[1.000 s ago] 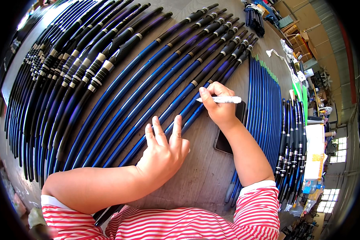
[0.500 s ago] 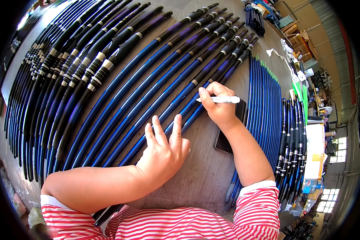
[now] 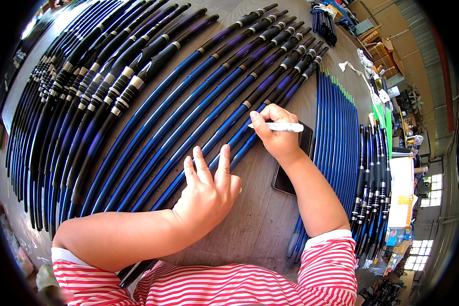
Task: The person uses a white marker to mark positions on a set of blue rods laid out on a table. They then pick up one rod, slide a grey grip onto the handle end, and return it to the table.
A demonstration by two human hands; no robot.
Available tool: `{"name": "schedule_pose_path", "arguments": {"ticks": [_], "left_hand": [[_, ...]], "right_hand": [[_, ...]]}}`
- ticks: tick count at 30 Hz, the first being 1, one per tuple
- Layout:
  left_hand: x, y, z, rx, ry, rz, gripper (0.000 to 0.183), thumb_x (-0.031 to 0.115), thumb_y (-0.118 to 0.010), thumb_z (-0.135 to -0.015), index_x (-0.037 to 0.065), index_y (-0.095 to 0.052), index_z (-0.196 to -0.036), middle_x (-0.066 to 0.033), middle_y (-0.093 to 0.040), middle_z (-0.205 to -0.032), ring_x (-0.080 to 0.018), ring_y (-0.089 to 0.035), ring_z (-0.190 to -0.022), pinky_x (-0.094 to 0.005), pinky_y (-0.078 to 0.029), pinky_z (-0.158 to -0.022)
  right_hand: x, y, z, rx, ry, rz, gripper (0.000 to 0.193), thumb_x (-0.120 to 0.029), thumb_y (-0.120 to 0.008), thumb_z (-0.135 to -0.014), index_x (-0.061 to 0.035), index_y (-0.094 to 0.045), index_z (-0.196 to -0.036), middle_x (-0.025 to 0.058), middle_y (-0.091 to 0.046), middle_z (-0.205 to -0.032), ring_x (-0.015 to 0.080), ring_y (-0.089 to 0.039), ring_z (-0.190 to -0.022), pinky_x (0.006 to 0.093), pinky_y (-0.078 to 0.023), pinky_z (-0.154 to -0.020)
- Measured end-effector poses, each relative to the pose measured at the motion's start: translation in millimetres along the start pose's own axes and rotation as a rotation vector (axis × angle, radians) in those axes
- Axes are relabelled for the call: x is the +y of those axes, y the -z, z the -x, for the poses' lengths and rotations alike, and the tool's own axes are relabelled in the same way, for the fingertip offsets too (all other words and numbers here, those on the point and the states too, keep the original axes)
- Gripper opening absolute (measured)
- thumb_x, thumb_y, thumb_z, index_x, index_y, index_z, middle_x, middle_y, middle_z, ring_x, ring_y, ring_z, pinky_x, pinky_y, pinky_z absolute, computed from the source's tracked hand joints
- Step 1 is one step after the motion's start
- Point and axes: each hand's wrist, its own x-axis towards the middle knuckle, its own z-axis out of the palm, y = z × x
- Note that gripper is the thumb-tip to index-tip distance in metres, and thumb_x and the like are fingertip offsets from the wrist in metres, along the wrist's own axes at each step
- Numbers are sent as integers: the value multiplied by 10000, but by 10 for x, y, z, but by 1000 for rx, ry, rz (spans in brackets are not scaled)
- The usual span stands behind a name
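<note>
A row of blue and black fishing rod sections slants across the table in front of me. My right hand pinches a white marker pen, its tip pointing left at one of the nearest rods. Whether the tip touches the rod is hard to tell. My left hand is spread over the lower part of the same rods, with several fingers stretched out and nothing held. Its fingertips lie on or just above the rods. A dark phone rests on the table, partly hidden by my right forearm.
Many thicker black rods with silver bands lie at the left. Thin blue rods with green tips lie to the right, beside banded black rods. Farther right are a white box and a plastic bottle.
The marker pen and my right hand have shifted slightly to the left. The nearest rods have moved a little, and my left hand has barely moved.
</note>
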Motion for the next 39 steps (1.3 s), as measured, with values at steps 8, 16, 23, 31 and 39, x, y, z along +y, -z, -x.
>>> {"name": "schedule_pose_path", "arguments": {"ticks": [8, 16, 23, 31, 39], "left_hand": [[-6, 19, -7, 2, 1, 21, 297, 285, -555, -837, 28, -443, -743, -277, -473, -1251, -547, -540, -971, -566, -506, -737], [2, 3, -2, 11, 6, 21, 343, 326, -578, -842, 38, -437, -722, -264, -476, -1254, -552, -537, -969, -562, -507, -737], [-13, 34, -7, 5, -13, 68, 183, 189, -544, -798, 22, -470, -797, -233, -464, -1283, -556, -546, -953, -589, -495, -735], [-18, 42, 1, 1, -26, 70, 185, 195, -544, -797, 26, -483, -837, -203, -460, -1299, -570, -534, -959, -594, -493, -737], [-9, 30, 4, -8, -24, 77, 184, 193, -542, -799, 24, -480, -834, -212, -467, -1289, -574, -524, -974, -604, -485, -743]], "right_hand": [[35, 38, 28, 79, -22, -98, 301, -132, -650, -791, -29, -478, -565, 70, -505, -506, 141, -474, -443, 275, -368, -436], [-41, 61, 65, -52, -3, -108, 305, -114, -592, -812, -31, -446, -557, 71, -459, -488, 174, -446, -420, 299, -349, -429], [-59, 86, 66, -137, 76, -91, 299, -89, -588, -795, -34, -420, -553, 77, -434, -484, 197, -438, -417, 320, -350, -424], [-74, 58, 63, -127, 153, -37, 285, -46, -596, -757, -41, -408, -543, 85, -431, -478, 228, -448, -414, 329, -354, -418], [-65, 39, 54, -117, 210, -26, 292, -37, -595, -748, -39, -393, -538, 91, -418, -472, 242, -438, -408, 339, -343, -412]]}}
